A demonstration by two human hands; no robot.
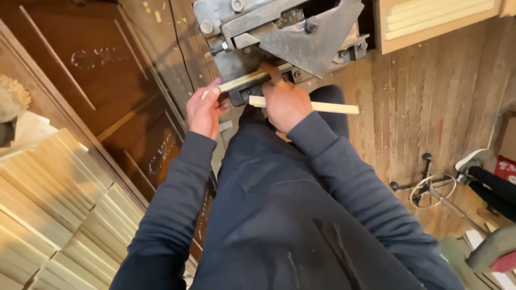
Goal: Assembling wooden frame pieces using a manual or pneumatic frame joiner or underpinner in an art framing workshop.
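My left hand (204, 110) pinches the near end of a pale wooden strip (242, 80) that runs up to the right into a grey metal machine (279, 32). My right hand (285, 102) presses on the strip at the machine's bed and also holds a second pale wooden strip (333, 108), which sticks out level to the right. Both arms wear dark blue sleeves, and my dark trousers fill the lower middle of the view.
Stacks of pale wooden strips (48, 215) lie at the lower left beside a dark brown wooden panel (107, 80). A box of strips (430, 21) sits at the upper right. On the plank floor stands a stool base (430, 188); another person's shoe (473, 160) shows at right.
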